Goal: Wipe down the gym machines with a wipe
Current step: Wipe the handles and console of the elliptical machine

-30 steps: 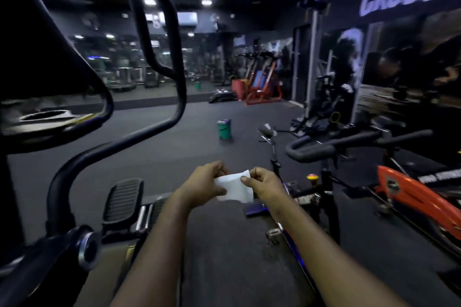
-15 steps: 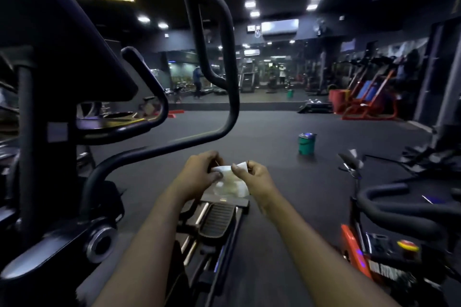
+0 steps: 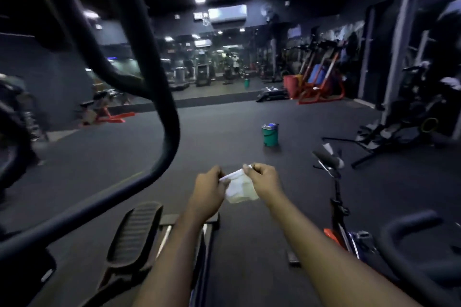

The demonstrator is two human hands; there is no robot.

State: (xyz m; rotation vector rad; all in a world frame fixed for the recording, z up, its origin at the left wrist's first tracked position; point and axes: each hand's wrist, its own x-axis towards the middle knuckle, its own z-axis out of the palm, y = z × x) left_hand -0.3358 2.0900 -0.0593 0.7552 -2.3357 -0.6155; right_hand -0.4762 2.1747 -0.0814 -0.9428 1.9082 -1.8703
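Since the earlier frame your hands have drawn slightly apart, and the thin white wipe [image 3: 240, 190] now hangs half-opened between them, so it looks nearly ready for wiping. Your left hand [image 3: 208, 188] and right hand [image 3: 264, 180] each pinch its top edge with forearms outstretched. The black ribbed elliptical pedal [image 3: 136, 229] sits below your left hand, untouched.

- We cannot see the top corners of the wipe [image 3: 240, 188]; the fingers [image 3: 247, 169] of the right hand [image 3: 264, 179] and those of the left hand [image 3: 209, 188] pinch over them.
- Left of the fingers, the elliptical handlebar [image 3: 162, 107] is blurred and runs off the top and left edges.
- Right of and below the fingers, the spin bike [image 3: 359, 239] is cut by the right and bottom edges.
- Far beyond the fingers, we find the standing figures [image 3: 233, 61] too small to make out.
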